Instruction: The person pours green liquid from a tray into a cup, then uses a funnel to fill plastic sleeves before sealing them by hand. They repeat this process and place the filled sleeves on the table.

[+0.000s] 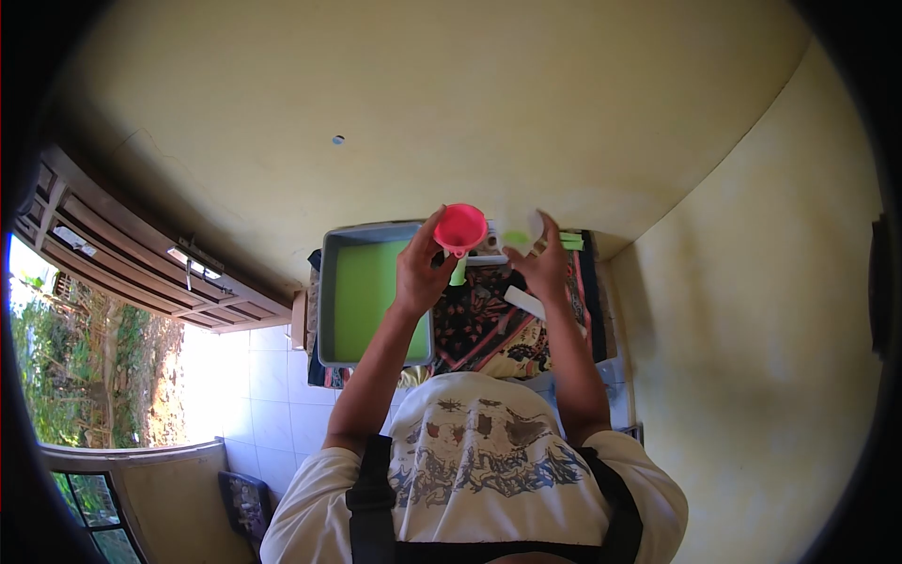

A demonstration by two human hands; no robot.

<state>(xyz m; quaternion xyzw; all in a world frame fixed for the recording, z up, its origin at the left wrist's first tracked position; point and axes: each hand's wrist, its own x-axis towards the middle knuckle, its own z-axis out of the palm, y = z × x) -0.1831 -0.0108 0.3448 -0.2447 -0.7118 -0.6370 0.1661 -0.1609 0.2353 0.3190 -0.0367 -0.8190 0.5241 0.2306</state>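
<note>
Pinching pink funnel (pixel 460 226) in left hand (pixel 425 271), blurry cup (pixel 520 234) in right hand (pixel 545 267), with small gap between and grey tub (pixel 328 301) edging out left of funnel.

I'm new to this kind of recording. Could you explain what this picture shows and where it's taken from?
There is no machine here, just a person's two bare hands. The single picture comes from a camera worn on the head, looking forward and down, so the person's shirt fills the bottom. The left hand holds a pink funnel. The right hand seems to hold a pale cup, blurred, with something green showing in it. Below, on a patterned cloth, lies a white object I can't identify. To the left is a grey tray, green inside.
</note>
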